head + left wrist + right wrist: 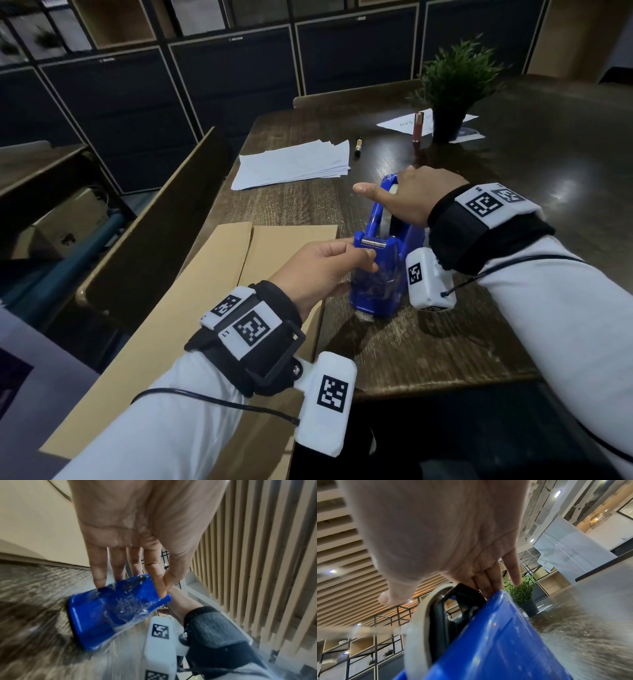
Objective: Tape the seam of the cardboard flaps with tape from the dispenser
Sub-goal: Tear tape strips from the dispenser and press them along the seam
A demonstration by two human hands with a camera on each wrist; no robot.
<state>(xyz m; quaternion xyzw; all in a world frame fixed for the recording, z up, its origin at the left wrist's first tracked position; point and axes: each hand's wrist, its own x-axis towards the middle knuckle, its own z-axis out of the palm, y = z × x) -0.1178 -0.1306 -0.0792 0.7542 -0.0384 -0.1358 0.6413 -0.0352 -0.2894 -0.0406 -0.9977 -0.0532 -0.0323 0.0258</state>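
A blue tape dispenser point(380, 274) stands on the dark wooden table, just right of the flat cardboard flaps point(212, 291). Their seam point(249, 246) runs away from me. My left hand point(368, 255) pinches the clear tape end between thumb and index finger at the metal cutter point(373, 244). In the left wrist view the left hand point(163, 588) shows this pinch above the dispenser point(102, 615), whose front is covered in crumpled clear tape. My right hand point(407, 195) rests on top of the dispenser with its thumb stuck out. The right hand's fingers point(488, 585) lie straight on the blue wall point(496, 635) beside the tape roll point(418, 635).
A stack of white papers point(294, 164), a marker point(358, 147), a pink tube point(418, 126) and a potted plant point(452, 99) sit farther back on the table. One brown box flap point(154, 222) stands upright at the left. The table's near edge point(445, 387) is close to me.
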